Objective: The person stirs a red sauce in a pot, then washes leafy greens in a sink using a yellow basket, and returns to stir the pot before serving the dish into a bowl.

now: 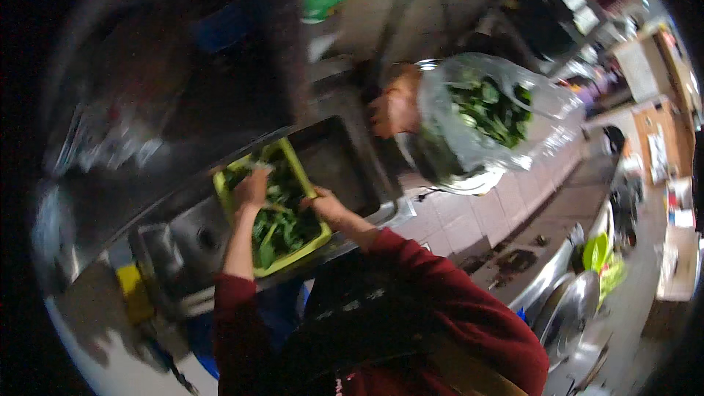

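A yellow-green plastic basket (292, 258) full of leafy greens (282, 231) rests tilted across the double sink (170, 243). My left hand (251, 188) reaches in over the basket's far left part, its fingers closed among the leaves; blur hides the fingertips. On the basket's right rim, my right hand (328, 207) grips the edge. To the right of the sink stands a large clear plastic bag (546, 110) with more dark green leaves (493, 110) inside. Another person's hand (397, 107) appears to be at the bag's left side.
The right sink basin (330, 158) lies beyond the basket. A yellow object (134, 293) sits by the sink's left end. Pinkish floor tiles (488, 220) spread below the bag. Metal cookware (568, 308) and a bright green bowl (595, 251) are at the right.
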